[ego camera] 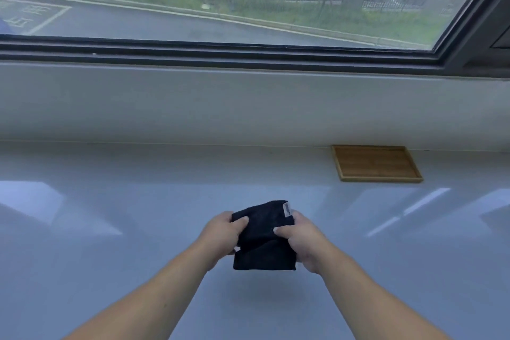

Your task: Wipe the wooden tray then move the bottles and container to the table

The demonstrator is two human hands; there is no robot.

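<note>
Two bare forearms enter from the lower edge and converge at centre frame above the glossy pale grey-blue table [110, 257]. Between them is a folded black terry cloth [263, 237] with a small white label at its upper right corner. The cloth is held clear of the surface; its shadow falls on the table below it.

The left hand [220, 234] grips the cloth's left edge, thumb on top and fingers curled beneath. The right hand [300, 240] grips the right edge in the same way, thumb pressed onto the upper face. Both hands are closed on the fabric, and the cloth sags in a fold between them.

The shallow rectangular wooden tray [376, 164] lies flat at the far right of the table, against the base of the white sill wall [248, 107]. It is well apart from the hands, and nothing stands between it and the cloth (the tray's interior is bare).

Above the sill, a dark-framed window [220, 50] shows a road, grass, a metal fence and parked cars.
</note>
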